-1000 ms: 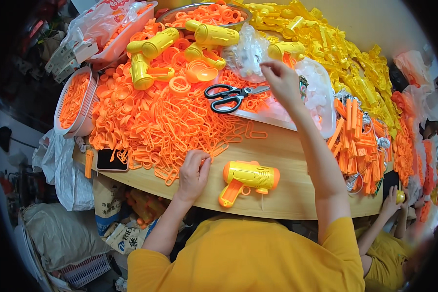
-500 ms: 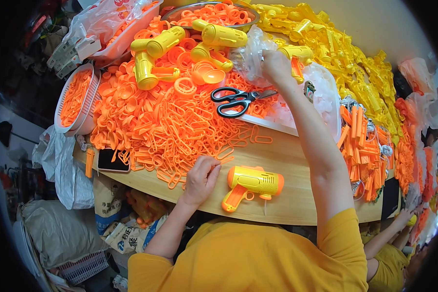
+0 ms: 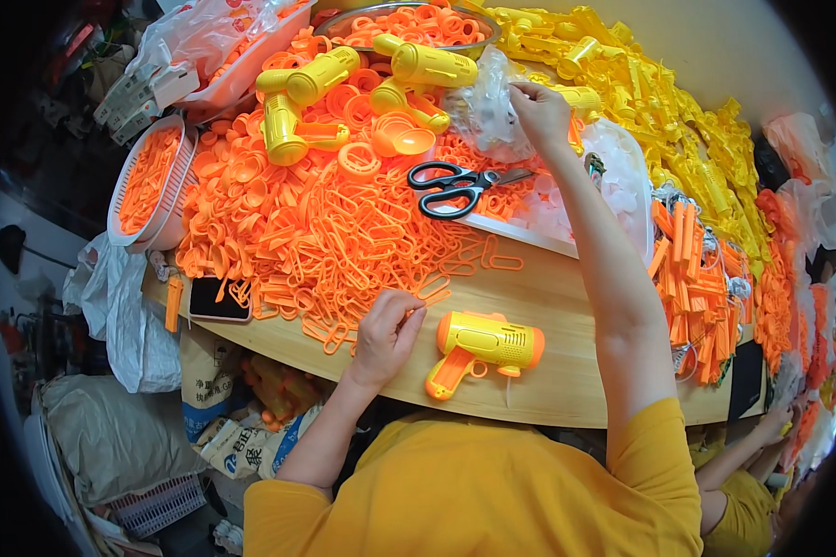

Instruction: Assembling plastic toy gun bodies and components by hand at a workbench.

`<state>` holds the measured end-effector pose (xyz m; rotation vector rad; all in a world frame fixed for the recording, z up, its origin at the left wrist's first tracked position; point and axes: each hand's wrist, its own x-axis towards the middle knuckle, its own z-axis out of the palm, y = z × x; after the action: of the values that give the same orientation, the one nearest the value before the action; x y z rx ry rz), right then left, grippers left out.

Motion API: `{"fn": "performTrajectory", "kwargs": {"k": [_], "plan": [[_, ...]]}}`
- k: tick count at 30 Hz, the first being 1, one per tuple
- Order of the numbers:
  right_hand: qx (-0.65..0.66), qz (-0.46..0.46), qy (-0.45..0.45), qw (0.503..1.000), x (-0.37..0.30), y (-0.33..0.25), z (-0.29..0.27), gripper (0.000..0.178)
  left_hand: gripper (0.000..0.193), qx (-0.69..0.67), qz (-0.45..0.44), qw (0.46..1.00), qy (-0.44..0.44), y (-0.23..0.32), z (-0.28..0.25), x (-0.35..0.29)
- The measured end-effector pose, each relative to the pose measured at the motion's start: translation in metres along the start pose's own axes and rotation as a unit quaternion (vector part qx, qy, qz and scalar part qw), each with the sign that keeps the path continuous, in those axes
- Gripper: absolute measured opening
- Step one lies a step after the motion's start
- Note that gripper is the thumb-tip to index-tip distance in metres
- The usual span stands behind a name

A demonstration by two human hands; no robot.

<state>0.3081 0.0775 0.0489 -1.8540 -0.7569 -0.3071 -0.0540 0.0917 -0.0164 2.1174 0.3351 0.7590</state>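
A yellow and orange toy gun (image 3: 492,345) lies on its side on the wooden table, just right of my left hand (image 3: 387,336). That hand rests at the table's edge with fingers curled in; whatever they may hold is hidden. My right hand (image 3: 541,113) reaches far forward, thumb and fingers pinched together beside a clear plastic bag (image 3: 494,116) with small contents. What is in the pinch, if anything, is too small to make out. Black-handled scissors (image 3: 455,188) lie left of my right forearm, across a white tray's (image 3: 557,243) edge.
Orange clips and rings (image 3: 344,213) are heaped ahead, with yellow gun bodies (image 3: 325,76) on top. Yellow parts (image 3: 678,139) pile up at the far right. Bundled orange sticks (image 3: 692,269), a white basket (image 3: 153,186) and a black phone (image 3: 218,299) flank the work area. Another person's arm (image 3: 738,459) shows at lower right.
My right hand has drawn back from the plastic bag, to its right edge, with the fingers now showing. My left hand and the toy gun stay put; the view has shifted slightly.
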Motion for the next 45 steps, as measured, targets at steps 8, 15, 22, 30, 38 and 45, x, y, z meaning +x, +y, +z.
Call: {"fn": "performTrajectory", "kwargs": {"k": [8, 15, 22, 30, 38, 45], "plan": [[0.303, 0.271, -0.114, 0.906, 0.0, -0.017, -0.021, 0.016, 0.007, -0.032, -0.021, 0.999, 0.029, -0.006, -0.001, 0.003], [0.324, 0.24, -0.123, 0.907, -0.006, -0.015, -0.025, 0.026, 0.007, -0.056, -0.031, 0.998, 0.02, -0.006, 0.001, 0.004], [0.332, 0.187, -0.104, 0.919, -0.057, -0.03, -0.053, 0.024, 0.011, -0.289, -0.176, 0.939, 0.06, 0.0, 0.001, 0.007], [0.322, 0.211, -0.168, 0.908, -0.169, -0.058, -0.098, 0.018, 0.017, -0.421, -0.209, 0.882, 0.016, 0.031, 0.001, 0.036], [0.309, 0.236, -0.228, 0.893, -0.221, -0.07, -0.115, 0.022, 0.021, -0.418, -0.234, 0.876, -0.056, 0.038, 0.018, 0.037], [0.317, 0.245, -0.261, 0.878, -0.237, -0.07, -0.12, 0.023, 0.021, -0.388, -0.237, 0.884, -0.108, 0.037, 0.024, 0.03]]}}
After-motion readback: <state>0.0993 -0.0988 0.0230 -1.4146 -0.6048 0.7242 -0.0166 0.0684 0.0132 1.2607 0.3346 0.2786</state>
